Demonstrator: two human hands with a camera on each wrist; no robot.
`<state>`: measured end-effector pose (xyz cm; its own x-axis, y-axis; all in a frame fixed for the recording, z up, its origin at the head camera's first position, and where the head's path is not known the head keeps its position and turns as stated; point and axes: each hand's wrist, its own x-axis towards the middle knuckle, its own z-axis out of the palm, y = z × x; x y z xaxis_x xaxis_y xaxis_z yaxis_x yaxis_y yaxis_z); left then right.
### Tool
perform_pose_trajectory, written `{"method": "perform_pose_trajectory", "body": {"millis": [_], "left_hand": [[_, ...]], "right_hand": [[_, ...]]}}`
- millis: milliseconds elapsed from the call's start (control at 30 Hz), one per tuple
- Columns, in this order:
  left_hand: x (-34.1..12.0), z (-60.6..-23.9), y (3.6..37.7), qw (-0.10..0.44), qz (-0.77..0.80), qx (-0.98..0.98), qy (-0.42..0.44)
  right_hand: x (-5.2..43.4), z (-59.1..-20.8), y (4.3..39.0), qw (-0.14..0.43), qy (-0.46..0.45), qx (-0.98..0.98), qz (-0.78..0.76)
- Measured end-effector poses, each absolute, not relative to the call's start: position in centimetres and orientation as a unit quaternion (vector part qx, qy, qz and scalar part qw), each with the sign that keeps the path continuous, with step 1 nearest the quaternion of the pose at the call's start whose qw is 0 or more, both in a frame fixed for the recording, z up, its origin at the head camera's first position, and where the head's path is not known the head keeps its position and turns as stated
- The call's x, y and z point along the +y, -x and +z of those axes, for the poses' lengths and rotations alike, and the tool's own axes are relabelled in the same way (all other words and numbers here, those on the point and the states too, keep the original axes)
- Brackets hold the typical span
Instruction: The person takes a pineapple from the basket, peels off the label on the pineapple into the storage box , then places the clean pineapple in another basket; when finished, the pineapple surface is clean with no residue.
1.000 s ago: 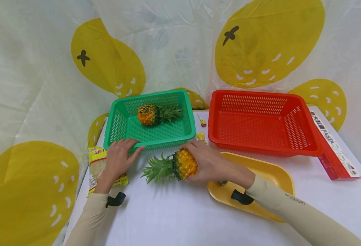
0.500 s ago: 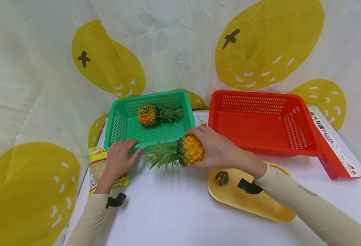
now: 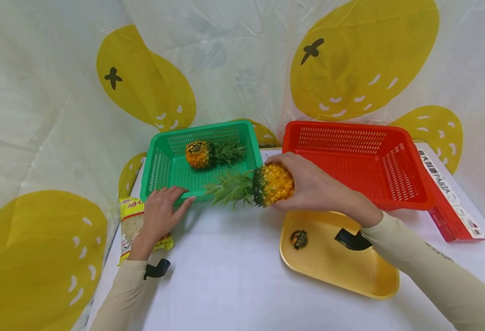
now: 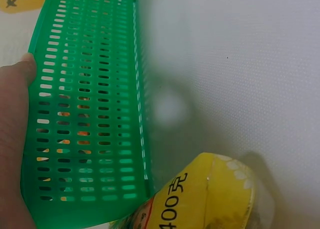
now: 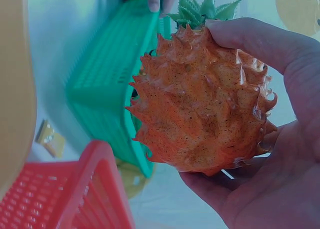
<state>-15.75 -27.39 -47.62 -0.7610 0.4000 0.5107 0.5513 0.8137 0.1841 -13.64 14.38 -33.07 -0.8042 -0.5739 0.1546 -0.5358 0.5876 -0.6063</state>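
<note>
- The head view alone shows the whole layout: the right hand (image 3: 314,186) holds a pineapple (image 3: 272,185) in the air at frame centre, over the gap between the green basket (image 3: 160,168) and the red basket (image 3: 408,184), above the yellow tray (image 3: 350,271).
- Only the right wrist view shows the grip close up: thumb over the top, fingers cupped beneath the pineapple (image 5: 200,96).
- The left hand (image 3: 161,214) lies flat on the green basket's near rim, fingers straight; the left wrist view shows just its edge against the slotted wall (image 4: 85,114).
- The held pineapple is orange-yellow, spiky and glossy, lying sideways with its green crown pointing frame-left.
- A second pineapple (image 3: 199,154) lies in the green basket, bearing a round dark label, unreadable.
- The yellow packet (image 4: 200,199) reads "400"; the red box (image 3: 449,202) at right reads "PASTA".
</note>
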Motion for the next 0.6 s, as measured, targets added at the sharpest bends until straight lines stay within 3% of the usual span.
{"method": "perform_pose_trajectory", "body": {"millis": [600], "left_hand": [[-27.2, -47.7, 15.8, 0.248, -0.158, -0.919, 0.261]], "right_hand": [[19.8, -32.4, 16.1, 0.020, 0.223, 0.917, -0.330]]}}
